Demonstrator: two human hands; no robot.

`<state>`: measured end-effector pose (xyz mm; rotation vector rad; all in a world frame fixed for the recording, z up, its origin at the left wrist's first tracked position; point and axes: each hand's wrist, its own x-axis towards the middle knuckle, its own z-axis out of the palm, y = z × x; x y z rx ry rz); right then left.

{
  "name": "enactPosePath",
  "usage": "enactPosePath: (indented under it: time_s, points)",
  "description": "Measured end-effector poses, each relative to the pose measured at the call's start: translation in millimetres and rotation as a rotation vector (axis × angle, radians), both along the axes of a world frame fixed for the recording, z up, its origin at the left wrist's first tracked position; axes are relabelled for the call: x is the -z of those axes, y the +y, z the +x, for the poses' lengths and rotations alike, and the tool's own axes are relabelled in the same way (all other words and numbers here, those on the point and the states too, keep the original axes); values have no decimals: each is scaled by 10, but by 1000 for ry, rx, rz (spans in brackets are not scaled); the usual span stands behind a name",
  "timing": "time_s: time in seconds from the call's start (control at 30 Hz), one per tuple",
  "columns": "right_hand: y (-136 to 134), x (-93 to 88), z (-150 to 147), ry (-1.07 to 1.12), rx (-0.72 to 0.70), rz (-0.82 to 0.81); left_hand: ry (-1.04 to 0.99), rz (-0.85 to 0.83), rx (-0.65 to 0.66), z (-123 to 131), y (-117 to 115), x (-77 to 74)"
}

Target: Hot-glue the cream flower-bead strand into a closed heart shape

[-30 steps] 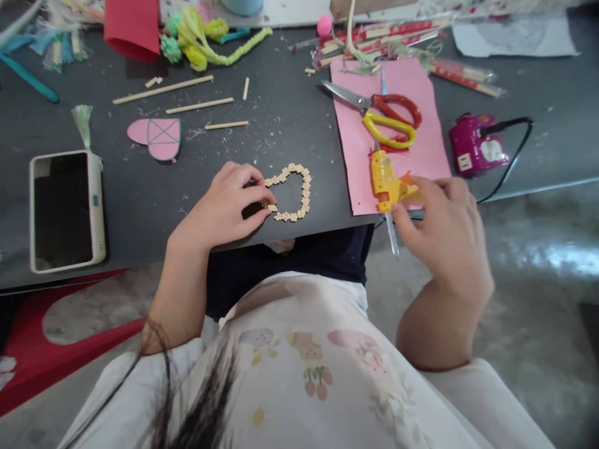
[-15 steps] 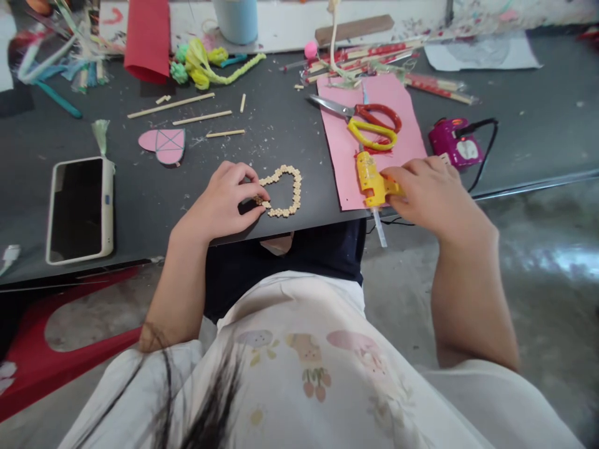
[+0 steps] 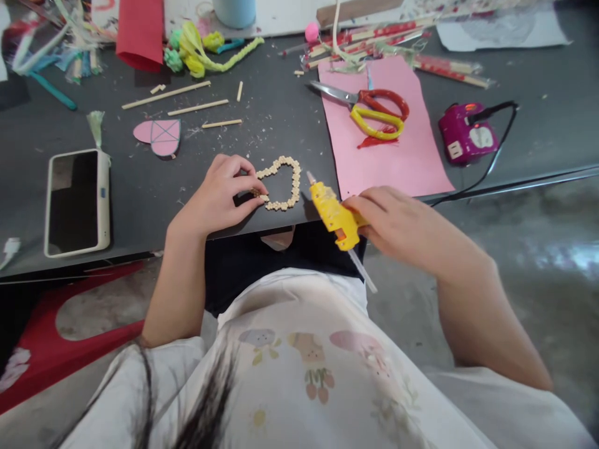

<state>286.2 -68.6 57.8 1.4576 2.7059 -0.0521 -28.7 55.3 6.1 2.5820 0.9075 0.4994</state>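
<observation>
I have my left hand (image 3: 219,199) pinching the bead heart (image 3: 292,181) flat near the worktop (image 3: 262,125) edge to steady it, while my right hand (image 3: 388,218) has its fingers closed round the glue gun (image 3: 330,209), nozzle angled just beside the heart.

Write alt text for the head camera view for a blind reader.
The right hand holds a yellow glue gun, nozzle pointing toward a heart outline of small beige pieces that the left hand pinches on a dark table. Scissors lie on pink paper; a phone lies far left.
</observation>
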Motion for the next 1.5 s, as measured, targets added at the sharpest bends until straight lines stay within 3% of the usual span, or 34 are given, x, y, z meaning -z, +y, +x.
enactPosePath:
  time_s: [0.2, 0.7, 1.5]
  points:
    - [12, 51, -267, 12, -104, -70, -1, -34, -39, -8, -8, 2]
    - [187, 107, -390, 29, -273, -32, -21, -40, -32, -31, -35, -19]
    - [218, 80, -381, -12, -278, -66, -94, -17, -19, -39, -15, 44]
